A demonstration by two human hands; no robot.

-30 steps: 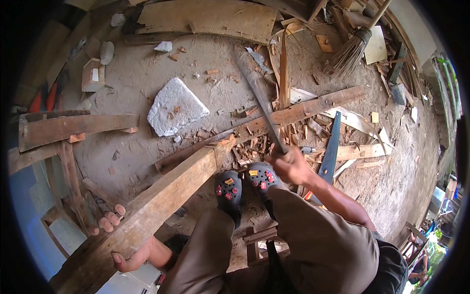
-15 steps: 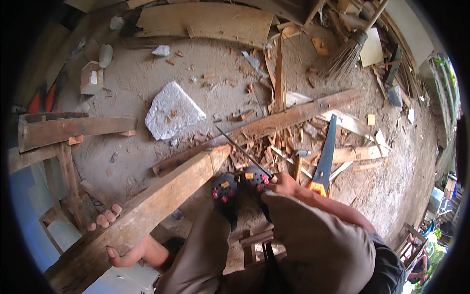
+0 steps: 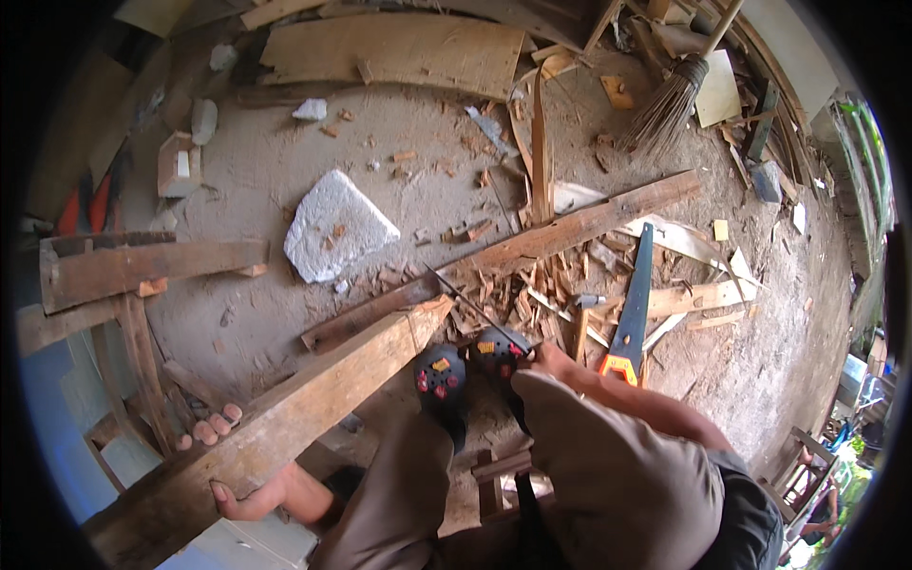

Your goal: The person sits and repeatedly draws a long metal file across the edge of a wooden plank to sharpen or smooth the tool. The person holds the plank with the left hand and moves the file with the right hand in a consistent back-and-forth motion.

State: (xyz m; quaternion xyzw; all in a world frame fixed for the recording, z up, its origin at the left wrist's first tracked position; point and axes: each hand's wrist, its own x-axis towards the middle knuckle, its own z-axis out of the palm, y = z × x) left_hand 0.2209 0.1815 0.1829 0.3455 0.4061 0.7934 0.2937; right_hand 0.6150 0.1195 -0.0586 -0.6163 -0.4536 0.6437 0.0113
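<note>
You lowered your right hand (image 3: 553, 362) toward your knee (image 3: 556, 404), bringing the long blade (image 3: 480, 312) down near the beam's (image 3: 318, 396) end.

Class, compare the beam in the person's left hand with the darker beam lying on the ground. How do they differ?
The held beam is gripped by the left hand, while the ground beam lies beside wood chips. The held beam is mostly yellowish-brown; the ground beam is redder. The held beam's far end tapers; the ground beam's far end looks blunt. Both are long timbers slanting toward the picture's upper right.
</note>
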